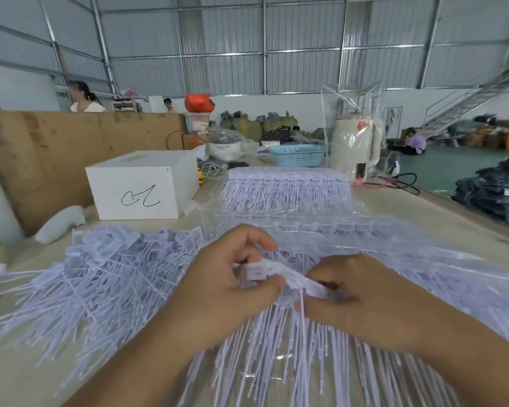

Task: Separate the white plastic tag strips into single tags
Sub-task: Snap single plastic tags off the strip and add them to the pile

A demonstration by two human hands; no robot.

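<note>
Centrally, in the lower middle of the frame, the left hand [232, 286] and the right hand [362, 301] hold one white plastic tag strip [288, 277] between them above the pale bench [423, 218]. The left fingers [272, 284] are curled and pinch the flat label end of the strip. The right fingers [321, 308] are curled and pinch the strip's other end, with a thin white tail hanging down between the two hands.

To the left of the hands lies a loose heap of single white tags [109, 268], its tails fanning toward the lower left edge. Beneath and to the right of the hands, joined white strips in clear plastic film [394, 254] spread across the bench. A further stacked bundle of white strips [285, 186] sits at mid-frame, above the hands.

A white rectangular box with a black scribble [143, 186] stands at centre left. A light blue perforated plastic basket [297, 155] sits behind the stacked bundle.
</note>
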